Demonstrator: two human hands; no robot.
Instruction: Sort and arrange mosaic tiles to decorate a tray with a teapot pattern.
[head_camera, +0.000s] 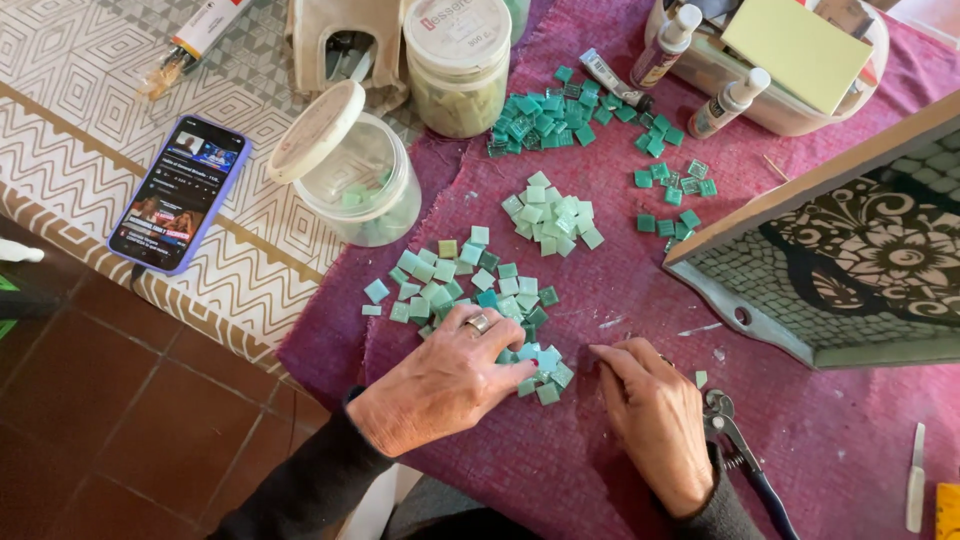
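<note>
Green glass tiles (470, 290) lie partly sorted into shade piles on the counter's maroon cloth (560, 450), left hand (445, 385) loosely spread over the near heap, right hand (655, 420) resting flat, empty.

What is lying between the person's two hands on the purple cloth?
In the head view, a few light green mosaic tiles lie between the left hand and right hand, beside bare purple cloth.

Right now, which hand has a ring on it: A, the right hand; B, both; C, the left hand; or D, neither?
C: a ring shows on a finger of the left hand resting on the green tiles; the right hand shows none.
</note>
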